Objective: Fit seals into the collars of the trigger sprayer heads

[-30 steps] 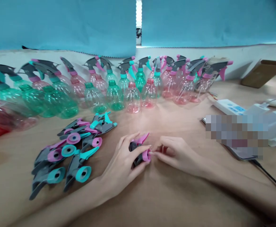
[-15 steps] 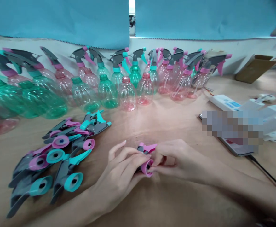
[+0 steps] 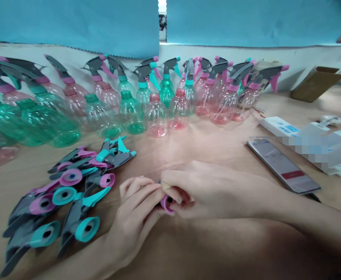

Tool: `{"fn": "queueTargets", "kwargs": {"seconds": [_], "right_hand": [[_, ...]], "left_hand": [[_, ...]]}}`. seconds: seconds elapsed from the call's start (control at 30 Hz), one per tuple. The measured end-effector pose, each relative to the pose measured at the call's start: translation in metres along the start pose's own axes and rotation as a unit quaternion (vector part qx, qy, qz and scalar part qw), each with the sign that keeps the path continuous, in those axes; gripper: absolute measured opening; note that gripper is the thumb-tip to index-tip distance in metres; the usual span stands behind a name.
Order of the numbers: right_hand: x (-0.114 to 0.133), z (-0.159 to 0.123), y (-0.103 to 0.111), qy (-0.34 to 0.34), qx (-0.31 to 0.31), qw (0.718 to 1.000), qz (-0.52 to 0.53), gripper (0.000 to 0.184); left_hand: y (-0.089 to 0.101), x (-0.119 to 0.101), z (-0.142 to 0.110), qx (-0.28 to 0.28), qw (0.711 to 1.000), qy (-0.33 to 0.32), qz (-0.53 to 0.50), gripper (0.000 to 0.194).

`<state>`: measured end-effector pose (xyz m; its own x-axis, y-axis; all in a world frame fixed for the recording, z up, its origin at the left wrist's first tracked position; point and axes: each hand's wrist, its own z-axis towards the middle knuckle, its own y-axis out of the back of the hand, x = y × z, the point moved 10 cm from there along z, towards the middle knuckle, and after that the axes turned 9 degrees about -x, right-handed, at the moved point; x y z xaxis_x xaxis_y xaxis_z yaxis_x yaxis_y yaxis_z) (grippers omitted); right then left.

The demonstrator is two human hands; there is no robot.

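A trigger spray head with a pink collar (image 3: 167, 205) is held low over the table in front of me; most of its grey body is hidden by fingers. My left hand (image 3: 138, 210) is closed around it from the left. Pressed up against the collar's mouth are the curled fingers of my right hand (image 3: 194, 190), thumb and forefinger pinched. Whatever they grip there is too small or covered to make out. To the left lies a pile of loose spray heads with teal collars (image 3: 87, 229) and pink collars (image 3: 71, 177).
Along the back stand several open bottles, green (image 3: 132, 116) and pink (image 3: 156, 118), before and among bottles with sprayers fitted (image 3: 207, 97). On the right are a phone (image 3: 284, 165), a white power strip (image 3: 281, 126) with plugs, and a cardboard box (image 3: 318, 83).
Both hands have shifted left with the spray head. My right hand now covers more of it, its fingers curled over the collar. The left fingers have bent in more closely.
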<state>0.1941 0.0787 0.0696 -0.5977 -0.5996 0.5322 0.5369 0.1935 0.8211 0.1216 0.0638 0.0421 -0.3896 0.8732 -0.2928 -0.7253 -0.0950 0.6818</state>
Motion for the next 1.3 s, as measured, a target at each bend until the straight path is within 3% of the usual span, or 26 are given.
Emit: {"fn": "queueTargets", "kwargs": {"seconds": [0.23, 0.57, 0.93, 1.1, 1.3], "right_hand": [[-0.021, 0.000, -0.014, -0.012, 0.001, 0.993, 0.119, 0.025], [-0.007, 0.001, -0.008, 0.016, -0.022, 0.998, 0.058, 0.021], [-0.005, 0.003, -0.006, -0.003, -0.086, 0.996, -0.016, 0.022], [0.000, 0.003, 0.001, 0.023, -0.114, 0.993, -0.025, 0.023], [-0.003, 0.001, -0.002, 0.027, -0.035, 0.998, -0.039, 0.012]], "left_hand": [[-0.003, 0.003, 0.006, -0.008, 0.999, 0.048, -0.023, 0.021], [-0.010, 0.012, 0.004, 0.031, 0.995, 0.092, -0.038, 0.014], [-0.008, 0.019, 0.003, 0.011, 0.992, 0.124, -0.015, 0.019], [-0.008, 0.021, 0.002, 0.013, 0.992, 0.121, -0.015, 0.017], [-0.009, 0.014, 0.003, 0.013, 0.994, 0.104, -0.018, 0.015]]}}
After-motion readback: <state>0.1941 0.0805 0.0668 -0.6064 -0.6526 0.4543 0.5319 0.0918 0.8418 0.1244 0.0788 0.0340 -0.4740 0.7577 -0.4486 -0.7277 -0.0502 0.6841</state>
